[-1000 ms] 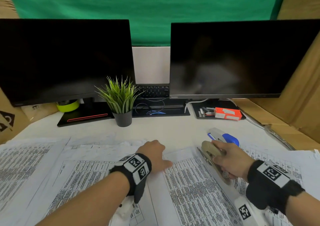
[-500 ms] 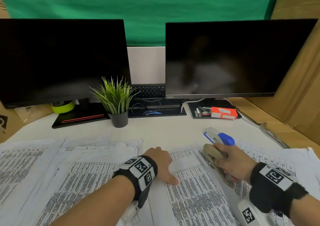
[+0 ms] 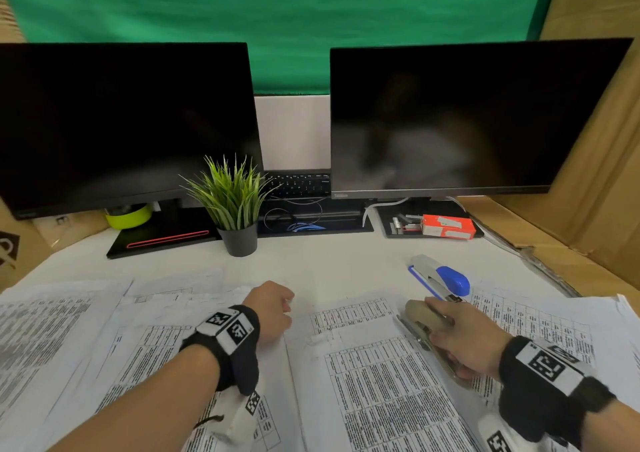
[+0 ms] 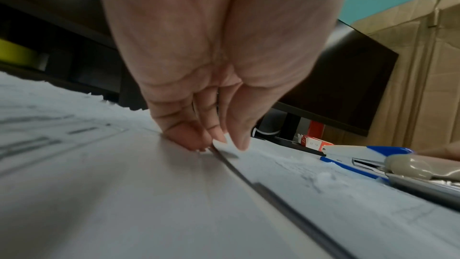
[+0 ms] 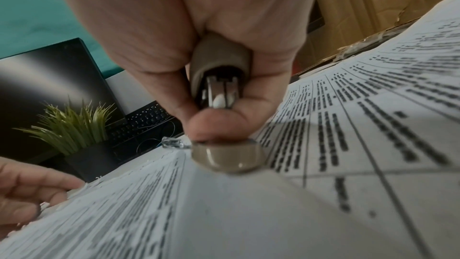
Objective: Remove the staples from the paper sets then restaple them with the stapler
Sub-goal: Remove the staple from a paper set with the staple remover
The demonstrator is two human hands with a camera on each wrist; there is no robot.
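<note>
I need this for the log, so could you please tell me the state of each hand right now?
Left hand: pinching a paper corner.
Right hand: gripping the beige stapler.

Beige stapler (image 3: 424, 325) on printed paper sets (image 3: 381, 382)

Papers (image 3: 381, 392) lie under both hands. A stapler (image 3: 438, 278) sits just beyond the right hand (image 3: 464, 340); a potted plant (image 3: 235, 209) stands beyond the left hand (image 3: 270, 313), before two monitors (image 3: 450, 115).
</note>
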